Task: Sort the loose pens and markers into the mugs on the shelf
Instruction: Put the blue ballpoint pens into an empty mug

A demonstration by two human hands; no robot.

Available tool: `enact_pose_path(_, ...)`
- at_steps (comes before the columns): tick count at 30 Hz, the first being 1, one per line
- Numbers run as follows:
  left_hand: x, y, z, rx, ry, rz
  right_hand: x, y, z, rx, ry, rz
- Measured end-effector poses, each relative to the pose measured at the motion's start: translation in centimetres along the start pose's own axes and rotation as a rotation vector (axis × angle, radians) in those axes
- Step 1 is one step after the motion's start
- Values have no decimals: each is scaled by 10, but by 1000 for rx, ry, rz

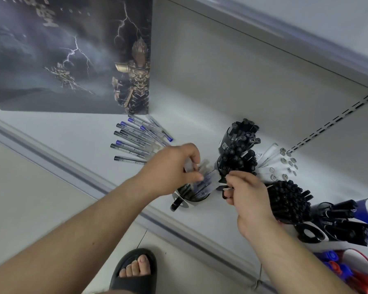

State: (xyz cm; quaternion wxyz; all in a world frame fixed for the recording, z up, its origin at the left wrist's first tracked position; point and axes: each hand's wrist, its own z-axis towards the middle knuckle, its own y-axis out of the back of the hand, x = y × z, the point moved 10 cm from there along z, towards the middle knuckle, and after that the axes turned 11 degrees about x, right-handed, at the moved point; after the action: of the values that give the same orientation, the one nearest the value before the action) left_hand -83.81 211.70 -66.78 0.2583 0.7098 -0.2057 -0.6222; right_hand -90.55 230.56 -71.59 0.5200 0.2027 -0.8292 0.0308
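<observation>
Head view, one entry.

- Left hand: I have its fingers curled round a small bunch of clear-barrelled pens, tips pointing down into the near black mug at the shelf's front lip. Blur hides the exact count.
- Right hand: fingers curled, pinching at the top of the same bunch, I think; what lies between thumb and forefinger I cannot tell for certain.
- Loose pens: a fan of blue- and black-capped ones lying flat on the white shelf, near the dark printed box, apart from the mugs.
- Filled mugs: black-capped pens behind, another black bundle at my right wrist, white markers beyond.

Risks, as I judge them:
- The near mug sits close to the edge; a sideways push while seating the bunch could tip it to the floor, near the sandalled foot.
- My right forearm touches or nearly touches the black bundle; a careless pull-back could topple it.
- Pens released unevenly could splay and spill out.
</observation>
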Motion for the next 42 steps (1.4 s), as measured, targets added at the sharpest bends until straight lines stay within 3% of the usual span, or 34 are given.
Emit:
enact_pose_path(3, -2, -41, 19, 174, -32, 374, -6, -2, -3, -34, 95, -167)
enact_pose_path(5, 7, -69, 26, 239, -55, 493, -13, -3, -7, -57, 141, -229)
enact_pose_path(9, 12, -73, 23, -2, -136, 638, -24, -16, -16, 31, 233, -333)
enact_pose_path(11, 25, -65, 20, -34, -61, 538, -25, -25, -21, 85, 315, -445)
enact_pose_path(15, 75, -76, 6, 108, 282, -173, -33, -46, -21, 183, 382, -781)
enact_pose_path(17, 82, -88, -1, 144, 358, -371, -42, -57, -17, 252, 347, -926)
enact_pose_path(22, 72, -106, -5, 153, 377, -439, -47, -37, -15, 164, 265, -1066)
enact_pose_path(28, 58, -122, -5, 216, 351, -423, -38, 1, -26, 80, 193, -1043)
enact_pose_path(32, 78, -75, -5, -19, 374, -510, 0, -6, -38, 4, 393, -881)
enact_pose_path(36, 102, -34, -14, -206, 412, -685, 33, -66, -30, 90, 580, -822)
enact_pose_path(42, 155, 3, -53, -431, 570, -784, 10, -192, 36, 496, 400, -1242)
